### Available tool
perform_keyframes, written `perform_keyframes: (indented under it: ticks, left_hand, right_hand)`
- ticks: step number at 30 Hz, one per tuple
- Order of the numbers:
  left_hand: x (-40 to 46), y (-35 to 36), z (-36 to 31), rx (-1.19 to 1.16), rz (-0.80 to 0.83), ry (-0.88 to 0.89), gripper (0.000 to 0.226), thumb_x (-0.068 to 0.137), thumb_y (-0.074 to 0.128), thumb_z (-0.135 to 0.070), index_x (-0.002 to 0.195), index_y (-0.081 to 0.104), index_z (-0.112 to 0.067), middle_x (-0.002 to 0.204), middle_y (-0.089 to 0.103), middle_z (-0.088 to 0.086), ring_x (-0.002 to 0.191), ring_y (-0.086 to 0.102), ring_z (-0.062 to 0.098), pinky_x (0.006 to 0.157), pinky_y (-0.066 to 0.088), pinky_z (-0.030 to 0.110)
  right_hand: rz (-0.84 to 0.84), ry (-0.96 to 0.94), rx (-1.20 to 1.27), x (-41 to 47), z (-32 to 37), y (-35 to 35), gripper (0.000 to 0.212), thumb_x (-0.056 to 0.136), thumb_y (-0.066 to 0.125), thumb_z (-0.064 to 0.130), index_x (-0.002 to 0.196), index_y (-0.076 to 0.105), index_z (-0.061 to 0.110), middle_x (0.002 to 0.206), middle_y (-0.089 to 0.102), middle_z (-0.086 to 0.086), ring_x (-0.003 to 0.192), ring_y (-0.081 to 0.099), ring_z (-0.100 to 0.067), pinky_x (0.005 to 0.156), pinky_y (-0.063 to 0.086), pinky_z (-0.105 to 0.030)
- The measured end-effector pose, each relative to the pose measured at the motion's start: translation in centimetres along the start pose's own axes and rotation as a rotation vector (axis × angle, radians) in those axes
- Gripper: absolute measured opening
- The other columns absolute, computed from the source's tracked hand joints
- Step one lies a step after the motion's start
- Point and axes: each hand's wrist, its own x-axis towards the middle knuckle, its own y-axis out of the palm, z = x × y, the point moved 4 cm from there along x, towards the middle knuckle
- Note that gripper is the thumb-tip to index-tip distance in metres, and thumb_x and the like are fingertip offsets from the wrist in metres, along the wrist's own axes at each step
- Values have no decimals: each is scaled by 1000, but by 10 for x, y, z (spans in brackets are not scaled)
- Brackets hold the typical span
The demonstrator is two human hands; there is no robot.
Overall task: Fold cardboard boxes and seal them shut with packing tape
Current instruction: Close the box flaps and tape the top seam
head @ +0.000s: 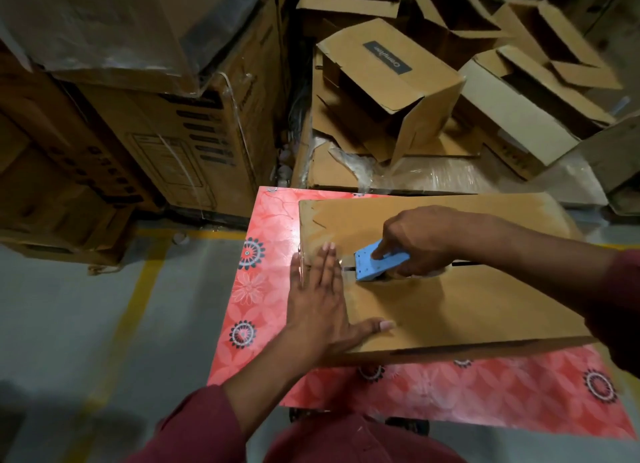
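At far left we note tall stacked brown cartons wrapped in clear film standing on grey floor with yellow painted lines. Moving right, our left hand lies flat, fingers straight and thumb spread, pressing on the left end of the flat-topped brown cardboard box, which sits on a table covered in red floral-patterned sheet. Further right, our right hand grips the light blue plastic tape dispenser over the box's centre seam, forefinger laid along its top, with open empty cardboard boxes piled behind.
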Motion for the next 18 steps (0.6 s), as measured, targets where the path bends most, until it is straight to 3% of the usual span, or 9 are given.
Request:
perform_keyframes:
  ticks: [3, 7, 12, 18]
  left_hand:
    - [7, 6, 4, -96, -1, 4, 145, 64, 2, -109, 165, -11, -6, 171, -26, 9, 155, -32, 20, 122, -18, 61]
    - [0, 13, 36, -26, -48, 58, 139, 65, -5, -107, 166, -8, -12, 172, -24, 4, 157, -27, 17, 125, -11, 61]
    - [-7, 14, 86, 7, -140, 122, 134, 74, 9, -105, 167, 10, -9, 174, -10, 4, 160, -14, 18, 126, -9, 61]
    - [-9, 12, 98, 82, -44, 133, 134, 73, 8, -106, 167, -2, -11, 173, -18, 4, 159, -20, 18, 126, -11, 59]
  right_hand:
    - [-12, -18, -16, 1, 1, 3, 59, 92, 65, 54, 147, 53, 38, 131, 57, 6, 116, 56, -19, 87, 55, -40]
    - [-61, -71, -4, 2, 8, 1, 60, 91, 65, 54, 148, 53, 37, 138, 52, 1, 119, 56, -22, 88, 56, -42]
    - [-173, -152, -40, 16, 38, -13, 46, 96, 57, 52, 139, 59, 33, 140, 51, -5, 115, 58, -28, 78, 57, -43]
    - [-111, -115, -76, 36, 66, -3, 35, 90, 56, 36, 124, 65, 31, 136, 60, -2, 104, 65, -33, 62, 45, -34]
